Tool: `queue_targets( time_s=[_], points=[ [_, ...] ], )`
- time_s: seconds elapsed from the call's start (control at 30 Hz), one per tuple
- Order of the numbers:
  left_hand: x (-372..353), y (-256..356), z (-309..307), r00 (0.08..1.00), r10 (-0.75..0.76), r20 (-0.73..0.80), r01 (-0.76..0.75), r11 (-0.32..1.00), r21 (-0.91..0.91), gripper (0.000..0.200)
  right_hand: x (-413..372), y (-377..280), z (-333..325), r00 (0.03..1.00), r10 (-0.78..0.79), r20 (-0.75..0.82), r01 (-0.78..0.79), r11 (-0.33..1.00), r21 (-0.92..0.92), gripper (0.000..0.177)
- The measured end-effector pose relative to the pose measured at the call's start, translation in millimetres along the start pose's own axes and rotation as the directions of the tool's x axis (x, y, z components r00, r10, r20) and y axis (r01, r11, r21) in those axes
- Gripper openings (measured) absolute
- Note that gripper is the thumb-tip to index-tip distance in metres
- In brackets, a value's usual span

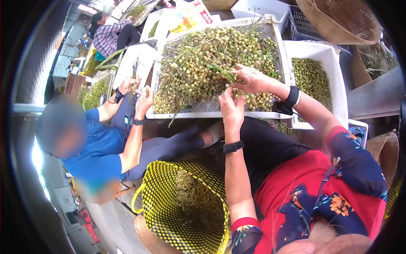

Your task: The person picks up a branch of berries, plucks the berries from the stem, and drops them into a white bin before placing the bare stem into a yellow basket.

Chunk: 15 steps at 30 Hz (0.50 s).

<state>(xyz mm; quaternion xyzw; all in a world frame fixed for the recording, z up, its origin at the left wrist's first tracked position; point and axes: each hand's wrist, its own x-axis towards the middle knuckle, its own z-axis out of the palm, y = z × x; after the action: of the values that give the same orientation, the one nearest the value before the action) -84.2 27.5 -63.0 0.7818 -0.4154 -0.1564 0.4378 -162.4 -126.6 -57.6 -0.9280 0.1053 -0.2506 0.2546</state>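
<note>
My right hand is closed around a small bunch of green stems above a heap of small round yellow-green fruits. Just below it, my left hand has its fingertips pinched together on what looks like one of the small fruits, partly hidden by the fingers. The heap, mixed with thin twigs and leaves, lies in a white mesh tray in front of me. Both hands are over the tray's near right part.
To the right, a white bin holds loose green fruits. A yellow-black woven basket stands below on the left. A co-worker in a blue shirt holds twigs at the tray's left. Wicker baskets and another person are farther back.
</note>
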Motion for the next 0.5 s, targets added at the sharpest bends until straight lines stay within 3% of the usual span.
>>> queue_targets(
  time_s=[0.03, 0.07, 0.1, 0.13, 0.17, 0.23, 0.27, 0.3, 0.4, 0.47, 0.5],
  points=[
    [3.5, 6.1, 5.6, 1.000, 0.009, 0.011, -0.009, 1.000, 0.007, 0.044, -1.7, 0.0, -4.2, 1.000, 0.005, -0.019, -0.006, 0.999, -0.040, 0.023],
    [7.0, 12.0, 11.5, 0.991, 0.126, -0.039, -0.123, 0.990, 0.067, 0.046, -2.7, -0.4, -6.6, 0.999, 0.014, -0.034, -0.016, 0.999, -0.039, 0.023],
    [9.8, 17.7, 17.8, 0.967, 0.244, -0.077, -0.233, 0.964, 0.131, 0.049, -4.0, -0.6, -8.5, 0.998, 0.053, 0.038, -0.051, 0.997, -0.057, 0.024],
    [11.9, 16.8, 26.8, 0.955, 0.265, -0.134, -0.250, 0.961, 0.115, 0.051, -6.3, 1.3, -10.2, 0.990, 0.095, 0.108, -0.087, 0.993, -0.075, 0.026],
    [13.7, 3.6, 38.7, 0.954, 0.277, -0.111, -0.263, 0.957, 0.122, 0.051, -11.8, 8.4, -5.1, 0.993, -0.118, 0.010, 0.118, 0.993, -0.029, 0.026],
    [19.0, -28.9, 57.2, 0.992, 0.033, -0.118, -0.034, 0.999, -0.002, 0.047, -16.6, 11.2, 3.6, 0.939, 0.169, 0.301, -0.243, 0.943, 0.228, 0.025],
    [19.5, -56.6, 68.7, 0.995, 0.003, -0.095, 0.008, 0.992, 0.124, 0.041, -25.2, 11.1, 11.0, 0.941, 0.132, 0.310, -0.236, 0.915, 0.328, 0.022],
    [12.2, -58.7, 74.4, 0.989, -0.007, -0.149, 0.014, 0.999, 0.041, 0.032, -37.7, 12.0, 19.4, 0.955, 0.057, 0.290, -0.138, 0.954, 0.267, 0.023],
    [1.4, -59.4, 69.1, 0.992, -0.031, -0.121, 0.045, 0.992, 0.114, 0.030, -55.2, 13.9, 43.5, 0.971, 0.103, 0.216, -0.180, 0.909, 0.375, 0.026],
    [2.6, -56.7, 63.8, 0.992, -0.126, 0.006, 0.126, 0.992, -0.032, 0.026, -54.2, 4.9, 34.6, 0.991, 0.134, 0.024, -0.132, 0.914, 0.385, 0.019],
    [2.3, -59.2, 61.6, 0.993, -0.115, 0.018, 0.116, 0.993, -0.023, 0.026, -54.6, -1.2, 23.4, 0.965, 0.186, 0.183, -0.215, 0.965, 0.150, 0.016]
  ],
)
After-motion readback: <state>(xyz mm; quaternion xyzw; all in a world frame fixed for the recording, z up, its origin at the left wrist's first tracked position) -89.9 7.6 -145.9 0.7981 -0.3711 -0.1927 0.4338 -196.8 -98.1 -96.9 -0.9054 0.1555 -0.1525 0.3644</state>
